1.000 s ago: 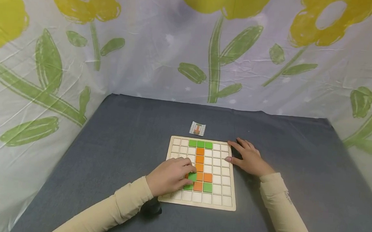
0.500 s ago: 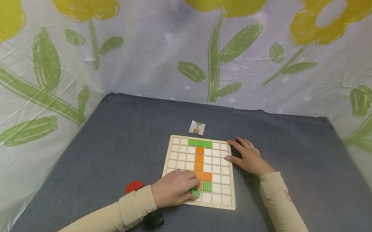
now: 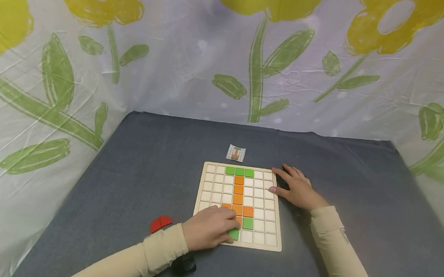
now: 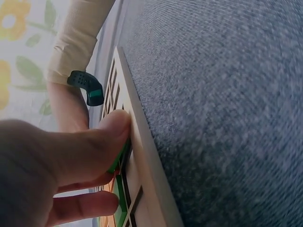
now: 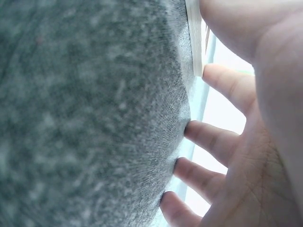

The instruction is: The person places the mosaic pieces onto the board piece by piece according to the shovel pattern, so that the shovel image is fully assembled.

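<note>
The square wooden grid board (image 3: 278,245) lies flat on the table. Green tiles (image 3: 240,172) line part of its far row, and orange tiles (image 3: 239,189) run down the middle to a short crossbar. At the near edge my left hand (image 3: 209,227) pinches a green square tile (image 3: 234,234) in the nearest row, below the orange column. In the left wrist view, the thumb (image 4: 102,144) lies close to the board's frame, and the fingers cover part of the tiles. My right hand (image 3: 297,189) rests at the far right corner, fingers spread, thumb and forefinger touching the board's edge.
A small printed card (image 3: 236,153) showing a grid pattern lies beyond the board. Red pieces (image 3: 161,223) sit left of it, beside the left sleeve. Something black (image 3: 184,264) is near the left forearm. A flowered cloth (image 3: 180,68) hangs behind the dark table cover (image 3: 128,171).
My left hand has carried the green tile nearer and slightly right, down to the board's nearest row. The red pieces have come into view behind the sleeve. My right hand stays put.
</note>
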A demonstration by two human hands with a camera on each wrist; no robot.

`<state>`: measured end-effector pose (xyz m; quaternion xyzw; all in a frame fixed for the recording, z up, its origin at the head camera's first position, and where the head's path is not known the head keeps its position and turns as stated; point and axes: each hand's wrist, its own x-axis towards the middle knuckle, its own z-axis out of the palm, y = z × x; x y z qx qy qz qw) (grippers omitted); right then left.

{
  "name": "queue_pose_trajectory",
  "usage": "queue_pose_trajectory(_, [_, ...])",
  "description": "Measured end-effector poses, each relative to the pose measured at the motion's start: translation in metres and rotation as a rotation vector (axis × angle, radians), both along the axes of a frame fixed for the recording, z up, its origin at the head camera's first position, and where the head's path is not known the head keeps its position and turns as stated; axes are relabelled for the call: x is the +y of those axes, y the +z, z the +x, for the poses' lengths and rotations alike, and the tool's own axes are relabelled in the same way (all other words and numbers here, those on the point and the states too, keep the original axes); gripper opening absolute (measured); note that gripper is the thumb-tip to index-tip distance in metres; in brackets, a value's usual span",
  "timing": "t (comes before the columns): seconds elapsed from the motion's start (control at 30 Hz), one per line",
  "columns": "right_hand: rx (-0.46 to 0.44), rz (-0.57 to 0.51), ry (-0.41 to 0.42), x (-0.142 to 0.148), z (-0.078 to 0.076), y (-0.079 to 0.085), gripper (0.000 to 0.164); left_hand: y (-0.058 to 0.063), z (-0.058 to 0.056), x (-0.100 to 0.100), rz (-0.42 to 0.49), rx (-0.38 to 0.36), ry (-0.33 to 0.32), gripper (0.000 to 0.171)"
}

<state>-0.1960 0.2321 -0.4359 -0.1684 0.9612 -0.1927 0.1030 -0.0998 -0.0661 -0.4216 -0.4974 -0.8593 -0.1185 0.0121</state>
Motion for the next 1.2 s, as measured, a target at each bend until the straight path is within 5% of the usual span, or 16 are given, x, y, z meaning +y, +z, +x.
queue_pose_trajectory(0.87, [-0.005, -0.017, 0.012, -0.001, 0.001, -0.001, 0.073, -0.001, -0.001, 0.000, -0.004, -0.050, -0.022, 0.032])
queue_pose_trajectory(1.0, [-0.001, -0.012, 0.017, -0.001, 0.000, -0.002, 0.074, 0.003, -0.006, -0.010, 0.068, -0.034, -0.017, 0.028])
queue_pose_trajectory(1.2, [-0.013, -0.003, 0.008, 0.000, -0.001, -0.001, 0.075, 0.017, -0.018, -0.045, 0.190, -0.006, 0.082, 0.022])
